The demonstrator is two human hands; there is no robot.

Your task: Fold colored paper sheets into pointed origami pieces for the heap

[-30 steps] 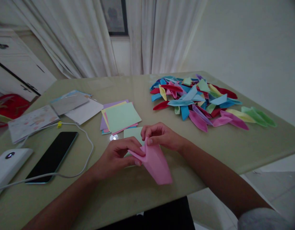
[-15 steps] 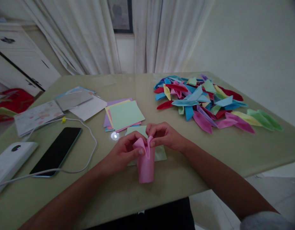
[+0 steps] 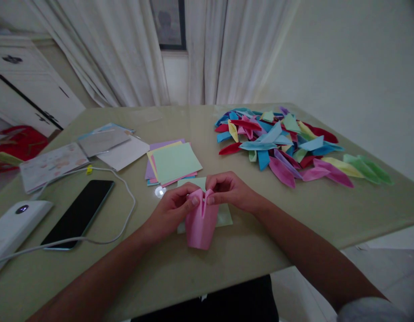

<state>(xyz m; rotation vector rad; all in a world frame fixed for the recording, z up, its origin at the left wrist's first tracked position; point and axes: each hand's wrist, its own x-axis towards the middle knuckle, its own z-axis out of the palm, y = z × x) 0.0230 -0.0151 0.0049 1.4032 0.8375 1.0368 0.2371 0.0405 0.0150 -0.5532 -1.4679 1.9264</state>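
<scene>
A pink sheet of folded paper [image 3: 201, 228] is held up between both hands, its upper edge pinched inward to a narrow slit. My left hand [image 3: 173, 209] grips its upper left side, thumb in front and fingers behind. On the upper right side, my right hand [image 3: 228, 192] pinches the paper between thumb and fingers. Underneath lies a pale green sheet [image 3: 225, 216], partly covered by the hands and the pink paper. Just beyond the left hand sits a stack of coloured paper sheets [image 3: 176, 162], light green on top.
Folded paper pieces [image 3: 270, 138] in many colours are heaped at the back right of the table [image 3: 153, 277]. To the left are a black phone [image 3: 79, 212], a white power bank [image 3: 17, 228] with a cable [image 3: 131, 214], and plastic packets [image 3: 55, 164].
The pink paper's top edges have come closer together around the slit. Its lower end has swung slightly left and up, and looks wider and flatter. Both hands keep their grip.
</scene>
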